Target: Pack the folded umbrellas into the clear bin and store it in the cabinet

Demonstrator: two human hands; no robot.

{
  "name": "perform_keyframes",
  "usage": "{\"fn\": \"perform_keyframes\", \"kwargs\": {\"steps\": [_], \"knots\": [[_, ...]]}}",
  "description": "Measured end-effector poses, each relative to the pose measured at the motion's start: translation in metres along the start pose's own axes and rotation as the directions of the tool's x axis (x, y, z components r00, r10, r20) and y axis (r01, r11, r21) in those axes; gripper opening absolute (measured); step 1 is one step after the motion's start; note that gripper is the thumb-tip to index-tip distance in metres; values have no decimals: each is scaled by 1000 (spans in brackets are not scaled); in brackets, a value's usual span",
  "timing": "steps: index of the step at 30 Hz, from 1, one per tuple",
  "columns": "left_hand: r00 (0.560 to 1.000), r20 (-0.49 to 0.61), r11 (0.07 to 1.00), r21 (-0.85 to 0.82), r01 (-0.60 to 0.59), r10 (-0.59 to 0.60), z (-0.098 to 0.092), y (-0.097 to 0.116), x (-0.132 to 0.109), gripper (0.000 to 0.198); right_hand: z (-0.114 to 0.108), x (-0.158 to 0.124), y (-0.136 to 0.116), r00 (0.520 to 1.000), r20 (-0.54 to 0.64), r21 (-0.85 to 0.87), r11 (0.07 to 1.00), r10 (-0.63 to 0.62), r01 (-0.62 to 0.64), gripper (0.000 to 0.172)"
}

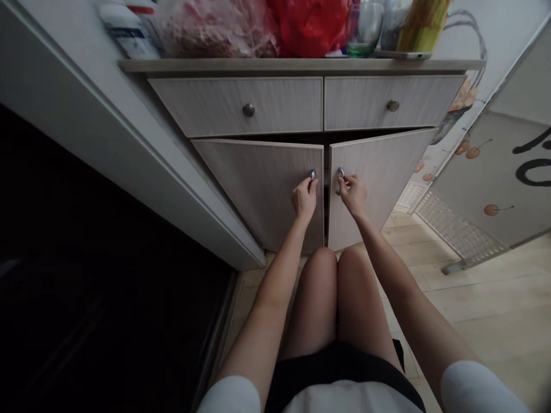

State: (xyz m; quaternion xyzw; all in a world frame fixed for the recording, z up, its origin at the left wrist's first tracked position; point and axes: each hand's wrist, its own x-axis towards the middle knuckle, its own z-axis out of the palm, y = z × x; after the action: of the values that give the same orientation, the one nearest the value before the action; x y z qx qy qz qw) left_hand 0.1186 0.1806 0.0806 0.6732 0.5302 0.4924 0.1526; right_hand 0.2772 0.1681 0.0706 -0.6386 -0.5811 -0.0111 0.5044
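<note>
Two light wood-grain doors of a low cabinet stand slightly ajar, with a dark gap above and between them. My left hand (305, 197) is closed on the metal handle (312, 174) of the left door (262, 183). The metal handle (340, 172) of the right door (379, 178) is pinched between the fingers of my right hand (352, 194). Little of the cabinet's inside can be made out. Above the doors, the left drawer (284, 106) and the right drawer (361, 102) are both closed, each with a round knob.
On the cabinet top (301, 66) are white bottles (129, 31), a clear bag (215, 28), a red bag (312, 26), a glass (364, 28) and a yellow package (424, 26). A panel with cherry pictures (473, 178) stands at right. My knees are close below the doors.
</note>
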Motion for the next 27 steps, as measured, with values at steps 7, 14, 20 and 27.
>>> {"fn": "perform_keyframes", "kwargs": {"steps": [7,14,20,27], "knots": [[999,26,978,204,40,-46,11,10,30,29,27,27,-4,1000,19,-111,994,-2,4,38],[993,66,966,248,74,-93,16,14,49,30,40,42,-8,999,38,-192,981,19,-11,41],[992,77,961,265,76,-99,22,10,61,30,43,53,-14,992,99,-228,972,74,-49,40],[996,40,975,210,69,-80,30,2,71,28,52,60,-13,996,66,-175,983,61,-49,38]]}}
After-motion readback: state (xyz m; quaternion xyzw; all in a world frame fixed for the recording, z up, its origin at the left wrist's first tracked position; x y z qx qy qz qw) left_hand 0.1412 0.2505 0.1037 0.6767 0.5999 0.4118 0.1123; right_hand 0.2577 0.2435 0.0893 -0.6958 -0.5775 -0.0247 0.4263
